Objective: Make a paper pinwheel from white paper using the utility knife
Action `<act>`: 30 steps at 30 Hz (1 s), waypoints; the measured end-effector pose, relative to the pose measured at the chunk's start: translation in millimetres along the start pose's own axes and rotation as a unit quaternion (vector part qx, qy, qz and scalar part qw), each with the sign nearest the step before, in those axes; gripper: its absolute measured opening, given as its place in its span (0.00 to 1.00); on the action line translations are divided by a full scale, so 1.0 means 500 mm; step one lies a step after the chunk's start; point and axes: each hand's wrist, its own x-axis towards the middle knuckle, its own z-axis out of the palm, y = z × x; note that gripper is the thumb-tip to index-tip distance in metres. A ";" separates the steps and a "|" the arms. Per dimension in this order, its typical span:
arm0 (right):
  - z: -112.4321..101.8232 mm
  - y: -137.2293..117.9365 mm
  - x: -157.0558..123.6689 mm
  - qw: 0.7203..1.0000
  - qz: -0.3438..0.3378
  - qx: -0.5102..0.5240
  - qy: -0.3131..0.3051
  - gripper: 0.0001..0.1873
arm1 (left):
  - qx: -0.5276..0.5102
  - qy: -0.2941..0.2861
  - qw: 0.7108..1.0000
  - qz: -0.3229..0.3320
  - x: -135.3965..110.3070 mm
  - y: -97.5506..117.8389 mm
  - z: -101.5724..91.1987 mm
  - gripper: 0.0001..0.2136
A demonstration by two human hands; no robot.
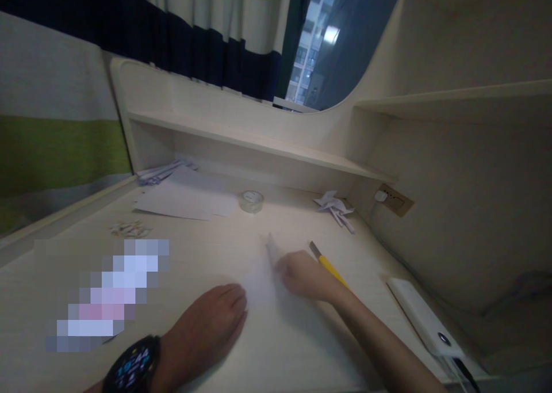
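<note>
A white sheet of paper [257,282] lies on the desk between my hands, its right side lifted and blurred by motion. My right hand [304,275] is closed on that raised side, fingers curled inward. At the sheet's left edge my left hand [215,312], with a black watch on the wrist, keeps its fingers together and bent over the paper; its thumb is hidden. Just beyond my right wrist lies a yellow utility knife [330,265], blade pointing away, partly covered by the forearm.
A roll of clear tape [251,201] stands near the back shelf. Loose paper sheets [185,194] and small rolled bits [130,229] lie left. A folded paper pinwheel [334,206] sits back right. A white power bank [420,315] with cables is at right. A pixelated patch [107,289] covers something left.
</note>
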 end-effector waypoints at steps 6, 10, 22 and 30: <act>0.003 0.079 -0.036 0.994 0.011 0.105 -0.012 0.14 | 0.008 -0.067 0.996 -0.049 0.033 -0.044 0.005 0.13; 0.039 0.067 -0.070 0.997 0.046 -0.001 0.065 0.12 | 0.038 -0.051 0.997 -0.035 0.081 -0.024 0.024 0.10; 0.107 0.018 -0.112 0.985 -0.061 -0.141 0.084 0.33 | 0.042 -0.025 0.999 -0.019 0.080 -0.015 0.133 0.19; 0.094 -0.010 -0.105 0.996 -0.023 -0.087 -0.002 0.35 | 0.029 -0.037 0.998 -0.029 0.075 -0.030 0.113 0.22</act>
